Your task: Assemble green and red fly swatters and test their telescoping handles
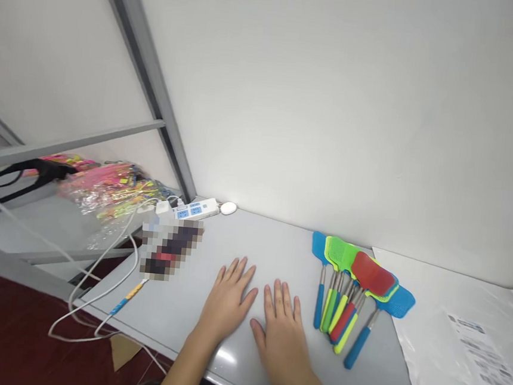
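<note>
Both palms rest face down on the grey tabletop [274, 242], side by side with a small gap between the thumbs. My left hand [229, 301] lies flat with its fingers spread and holds nothing. Just right of it, my right hand [282, 332] is flat too, fingers apart and nothing in them. Closest to the right hand is a fanned pile of fly swatters [373, 273] with blue, green, yellow and red heads. Their coloured handles, on metal shafts, point toward the table's front edge. Neither hand touches the pile.
A white plastic mailer [465, 318] with a printed label covers the right side. At left lie a power strip [196, 210], a white oval device [228, 208], a pixelated object [173, 251] on a cable, and looping white cords [94, 298]. Bagged colourful items [113, 189] fill a side shelf.
</note>
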The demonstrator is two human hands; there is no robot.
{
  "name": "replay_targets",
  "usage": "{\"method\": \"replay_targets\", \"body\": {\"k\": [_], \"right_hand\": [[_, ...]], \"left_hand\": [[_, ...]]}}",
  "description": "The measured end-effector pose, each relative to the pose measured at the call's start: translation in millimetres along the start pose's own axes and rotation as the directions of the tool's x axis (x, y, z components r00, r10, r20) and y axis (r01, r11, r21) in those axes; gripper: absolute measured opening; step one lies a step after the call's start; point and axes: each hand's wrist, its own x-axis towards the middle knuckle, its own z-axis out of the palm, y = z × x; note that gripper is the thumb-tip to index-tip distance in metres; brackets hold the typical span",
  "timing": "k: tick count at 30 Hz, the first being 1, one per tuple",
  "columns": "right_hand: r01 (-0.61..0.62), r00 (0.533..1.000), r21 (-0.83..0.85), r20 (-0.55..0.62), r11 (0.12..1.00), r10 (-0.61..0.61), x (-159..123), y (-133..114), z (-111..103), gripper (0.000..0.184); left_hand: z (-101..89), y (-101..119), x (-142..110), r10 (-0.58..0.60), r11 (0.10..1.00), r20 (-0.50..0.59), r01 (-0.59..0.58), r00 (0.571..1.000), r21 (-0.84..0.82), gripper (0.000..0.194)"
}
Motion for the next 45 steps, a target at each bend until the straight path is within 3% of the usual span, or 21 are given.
{"method": "replay_targets", "body": {"k": [7,9,11,13,15,17,18,20,22,25,29,33,37,42,45], "right_hand": [[0.028,0.997,0.009,-0.076,1.0,-0.027,1,-2,8,0.065],[0.06,0.989,0.08,-0.139,0.995,-0.048,-6,0,7,0.057],[0.072,0.962,0.186,-0.273,0.98,-0.019,-20,7,3,0.042],[0.026,0.876,0.29,-0.467,0.957,0.118,-38,22,-5,0.031],[-0.074,0.72,0.367,-0.624,0.927,0.304,-57,44,-15,0.027],[-0.172,0.587,0.43,-0.678,0.886,0.443,-72,69,-25,0.033],[-0.212,0.551,0.458,-0.673,0.863,0.493,-77,82,-29,0.038],[-0.273,0.533,0.522,-0.617,0.808,0.579,-82,103,-34,0.047],[-0.309,0.571,0.577,-0.523,0.756,0.633,-80,117,-34,0.054],[-0.314,0.676,0.569,-0.428,0.76,0.6,-69,122,-27,0.059],[-0.343,0.764,0.443,-0.381,0.828,0.52,-55,107,-19,0.058],[-0.363,0.846,0.309,-0.286,0.879,0.45,-43,77,-12,0.066],[-0.339,0.932,0.134,-0.09,0.931,0.352,-23,28,-9,0.081],[-0.106,0.987,0.01,0.124,0.994,0.104,21,-34,-17,0.085],[0.014,0.976,-0.077,0.219,0.997,0.003,53,-64,-24,0.083]], "left_hand": [[0.2,-5,-6,0.036,0.998,0.001,-0.036,0.999,-0.054,0.05],[-0.5,-7,-5,0.034,0.996,0.007,-0.033,0.999,-0.082,0.05],[-2.2,-2,-2,-0.002,0.993,0.016,0.003,1.0,-0.119,0.05],[-4.3,13,6,-0.038,0.982,0.051,0.047,0.998,-0.181,0.054],[-5.1,41,19,-0.012,0.961,0.116,0.043,0.993,-0.272,0.061],[-3.2,79,34,0.085,0.928,0.17,-0.016,0.982,-0.372,0.066],[-0.8,99,42,0.139,0.912,0.193,-0.049,0.971,-0.408,0.069],[6.3,139,57,0.2,0.898,0.242,-0.079,0.95,-0.433,0.077],[15.4,172,70,0.207,0.906,0.255,-0.086,0.944,-0.415,0.083],[28.2,203,82,0.2,0.93,0.27,-0.096,0.942,-0.354,0.093],[36.5,206,88,0.243,0.947,0.249,-0.174,0.937,-0.27,0.078],[31.0,173,88,0.307,0.932,0.24,-0.24,0.921,-0.271,0.067],[14.1,124,87,0.306,0.941,0.238,-0.255,0.922,-0.224,0.062],[-11.5,62,87,0.237,0.968,0.21,-0.213,0.949,-0.129,0.068],[-22.5,30,94,0.214,0.976,0.193,-0.2,0.958,-0.088,0.069]]}}
